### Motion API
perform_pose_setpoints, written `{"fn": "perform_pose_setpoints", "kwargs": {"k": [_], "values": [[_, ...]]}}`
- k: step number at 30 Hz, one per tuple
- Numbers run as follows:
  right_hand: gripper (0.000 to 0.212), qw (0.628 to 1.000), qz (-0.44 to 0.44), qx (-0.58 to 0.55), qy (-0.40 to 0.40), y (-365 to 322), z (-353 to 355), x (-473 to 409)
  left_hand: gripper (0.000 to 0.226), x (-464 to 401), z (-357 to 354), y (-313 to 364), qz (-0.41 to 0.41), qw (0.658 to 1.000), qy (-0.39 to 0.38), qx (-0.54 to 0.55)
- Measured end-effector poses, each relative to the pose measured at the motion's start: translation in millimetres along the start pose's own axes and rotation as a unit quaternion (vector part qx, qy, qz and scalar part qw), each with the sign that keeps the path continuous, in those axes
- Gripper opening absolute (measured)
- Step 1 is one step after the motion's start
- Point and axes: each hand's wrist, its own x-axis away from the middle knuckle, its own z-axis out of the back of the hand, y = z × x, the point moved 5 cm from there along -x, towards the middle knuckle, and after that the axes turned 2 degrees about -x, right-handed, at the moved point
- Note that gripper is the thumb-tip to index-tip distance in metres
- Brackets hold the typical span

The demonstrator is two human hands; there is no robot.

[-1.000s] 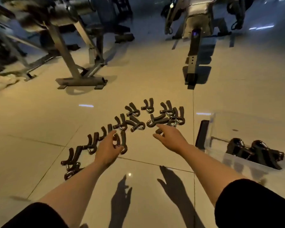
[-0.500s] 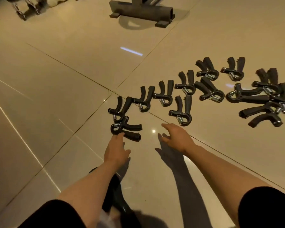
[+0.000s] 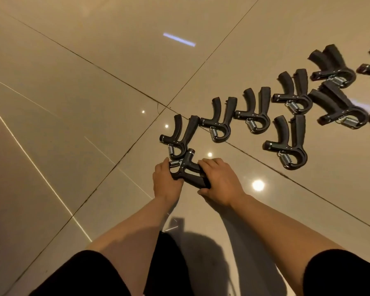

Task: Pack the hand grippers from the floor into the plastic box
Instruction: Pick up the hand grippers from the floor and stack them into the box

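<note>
- Head view: I see both hands down on the glossy tiled floor (image 3: 77, 86), meeting on one hand gripper, the nearest gripper (image 3: 187, 172), which lies on its side with its spring toward the left.
- My left hand (image 3: 166, 183) has its fingers curled around the spring end of that gripper, thumb up beside the coil.
- My right hand (image 3: 219, 181) wraps the gripper's two handles: fingers over the top, thumb underneath at the near edge. Both hands grip the same piece.
- Just beyond it, touching or nearly touching its knob end, lies a second gripper (image 3: 179, 136), handles pointing away from me.
- The rest of the hand grippers (image 3: 291, 103) run in a loose row up and to the right across the tiles, most with handles pointing away and springs nearer me; the farthest are cut off by the right edge.
- One gripper (image 3: 287, 144) sits apart from the row, nearer me, to the right of my right hand.
- The plastic box is outside this view.
- Black sleeves (image 3: 342, 274) cover both upper arms at the bottom of the view.
</note>
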Motion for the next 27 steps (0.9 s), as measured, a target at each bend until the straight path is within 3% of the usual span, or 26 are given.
{"fn": "perform_pose_setpoints", "kwargs": {"k": [5, 8, 14, 20, 27], "values": [[0.064, 0.999, 0.028, -0.004, 0.036, -0.2, 10.2, 3.8, 0.023, -1.8, 5.9, 9.5, 0.064, 0.985, 0.023, 0.157], [0.062, 0.996, 0.031, -0.015, 0.084, 8.9, 32.7, 20.8, 0.031, 11.6, 12.0, 30.5, 0.056, 0.975, 0.039, 0.212], [0.067, 0.98, -0.002, 0.046, 0.196, 30.2, 115.8, 69.2, 0.037, 50.7, 20.2, 119.0, -0.045, 0.966, 0.028, 0.252], [0.084, 0.945, -0.093, 0.092, 0.301, 63.1, 212.3, 163.6, 0.041, 125.1, 24.1, 244.3, -0.17, 0.923, -0.053, 0.34], [0.099, 0.887, -0.216, 0.119, 0.391, 87.4, 301.1, 314.7, 0.04, 253.7, 6.2, 374.2, -0.337, 0.878, -0.133, 0.314]]}}
